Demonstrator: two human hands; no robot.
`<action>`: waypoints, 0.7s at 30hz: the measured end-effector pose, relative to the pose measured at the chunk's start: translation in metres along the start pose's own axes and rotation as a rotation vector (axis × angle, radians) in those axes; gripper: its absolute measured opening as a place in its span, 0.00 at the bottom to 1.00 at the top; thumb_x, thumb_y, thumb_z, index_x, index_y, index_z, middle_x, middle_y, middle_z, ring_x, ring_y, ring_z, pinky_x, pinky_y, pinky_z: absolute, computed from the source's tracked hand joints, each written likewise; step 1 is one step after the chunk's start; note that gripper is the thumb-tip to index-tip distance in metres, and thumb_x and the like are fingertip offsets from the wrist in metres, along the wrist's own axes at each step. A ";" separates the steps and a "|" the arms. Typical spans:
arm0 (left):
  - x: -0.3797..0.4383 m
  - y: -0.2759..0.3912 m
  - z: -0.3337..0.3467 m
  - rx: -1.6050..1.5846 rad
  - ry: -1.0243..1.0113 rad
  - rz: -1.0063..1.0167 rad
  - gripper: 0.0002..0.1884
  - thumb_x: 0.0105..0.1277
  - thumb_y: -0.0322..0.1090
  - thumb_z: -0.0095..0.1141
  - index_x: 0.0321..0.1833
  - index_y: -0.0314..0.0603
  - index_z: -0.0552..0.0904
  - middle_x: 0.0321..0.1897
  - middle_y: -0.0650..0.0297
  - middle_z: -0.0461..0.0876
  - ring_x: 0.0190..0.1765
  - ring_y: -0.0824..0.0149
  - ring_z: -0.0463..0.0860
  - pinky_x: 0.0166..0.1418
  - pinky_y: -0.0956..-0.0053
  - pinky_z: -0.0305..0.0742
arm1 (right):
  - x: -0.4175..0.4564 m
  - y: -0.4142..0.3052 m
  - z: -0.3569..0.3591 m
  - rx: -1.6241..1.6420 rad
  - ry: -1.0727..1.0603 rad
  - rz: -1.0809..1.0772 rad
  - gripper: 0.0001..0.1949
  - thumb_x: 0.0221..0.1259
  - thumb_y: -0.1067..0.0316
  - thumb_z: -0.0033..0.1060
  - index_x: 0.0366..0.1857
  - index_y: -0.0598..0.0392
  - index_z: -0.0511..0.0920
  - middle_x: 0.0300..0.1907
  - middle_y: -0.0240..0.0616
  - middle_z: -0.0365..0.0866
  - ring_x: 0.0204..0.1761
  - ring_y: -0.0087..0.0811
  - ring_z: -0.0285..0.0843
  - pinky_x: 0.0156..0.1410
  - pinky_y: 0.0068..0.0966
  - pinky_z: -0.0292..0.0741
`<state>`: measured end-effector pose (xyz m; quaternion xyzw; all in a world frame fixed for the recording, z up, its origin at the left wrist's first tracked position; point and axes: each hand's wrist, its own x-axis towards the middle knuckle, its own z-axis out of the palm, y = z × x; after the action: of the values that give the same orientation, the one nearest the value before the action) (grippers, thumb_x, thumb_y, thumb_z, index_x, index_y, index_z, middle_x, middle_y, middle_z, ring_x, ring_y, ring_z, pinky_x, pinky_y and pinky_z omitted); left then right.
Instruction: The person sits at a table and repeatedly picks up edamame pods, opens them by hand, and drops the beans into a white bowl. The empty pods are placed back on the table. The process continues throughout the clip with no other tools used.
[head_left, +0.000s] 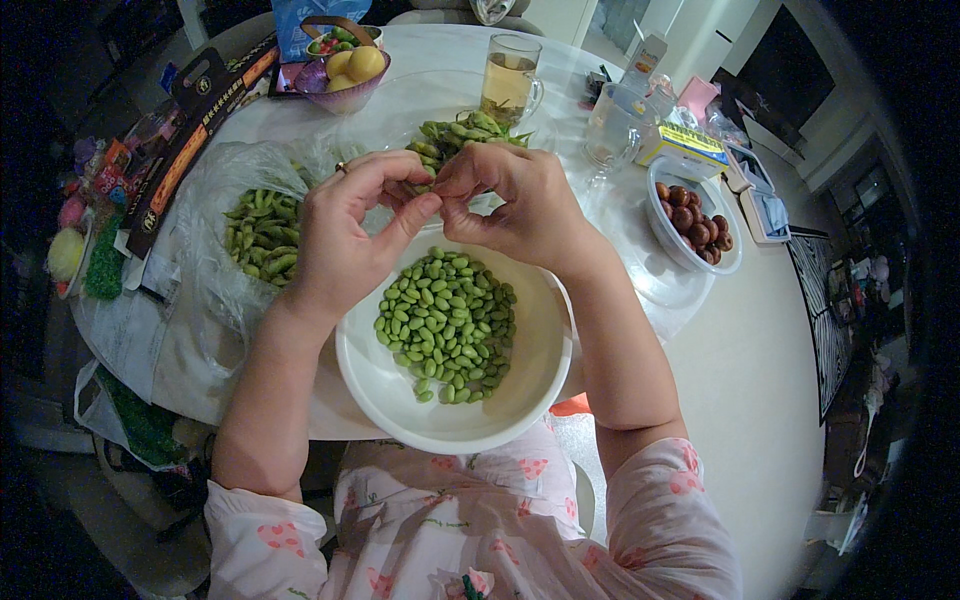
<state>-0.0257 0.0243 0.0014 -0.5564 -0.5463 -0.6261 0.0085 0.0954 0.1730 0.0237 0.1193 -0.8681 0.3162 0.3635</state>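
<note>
Both my hands meet above the far rim of a white bowl (360, 375) that holds many shelled green soybeans (446, 322). Between the fingertips of my left hand (360, 217) and my right hand (517, 202) is a small green pod (427, 180), mostly hidden by the fingers. A ring is on a finger of my left hand. Just beyond the hands lies a heap of empty-looking pods and leaves (465, 129). At the left, an open clear plastic bag (217, 180) holds whole edamame pods (262, 236), partly behind my left hand.
A glass mug of tea (510, 79) stands beyond the pods, with an empty glass mug (611, 131) to its right. Farther right is a bowl of brown-red fruit (694, 225). A purple glass bowl (341, 94) with yellow fruit and a long black box (199, 142) are at left.
</note>
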 end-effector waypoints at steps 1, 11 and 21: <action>0.000 0.000 0.000 0.001 0.000 -0.014 0.12 0.60 0.25 0.68 0.46 0.33 0.82 0.40 0.59 0.85 0.39 0.70 0.85 0.44 0.76 0.81 | 0.000 0.000 0.000 0.004 0.000 0.003 0.09 0.47 0.72 0.71 0.30 0.56 0.77 0.28 0.39 0.83 0.31 0.39 0.84 0.38 0.30 0.80; -0.003 0.003 0.000 -0.096 -0.108 -0.071 0.18 0.55 0.16 0.65 0.49 0.32 0.81 0.52 0.58 0.80 0.48 0.70 0.82 0.50 0.76 0.80 | 0.000 0.004 -0.004 0.117 0.020 0.064 0.09 0.49 0.73 0.71 0.31 0.58 0.78 0.27 0.38 0.83 0.30 0.30 0.83 0.37 0.26 0.80; -0.002 0.009 -0.001 -0.150 -0.185 -0.163 0.23 0.55 0.13 0.63 0.55 0.33 0.77 0.57 0.58 0.77 0.53 0.70 0.80 0.56 0.75 0.77 | -0.001 0.012 -0.008 0.212 0.066 0.171 0.06 0.52 0.75 0.69 0.29 0.61 0.78 0.26 0.36 0.83 0.29 0.20 0.79 0.37 0.22 0.79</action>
<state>-0.0195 0.0187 0.0063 -0.5646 -0.5398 -0.6098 -0.1343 0.0952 0.1877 0.0220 0.0723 -0.8243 0.4399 0.3491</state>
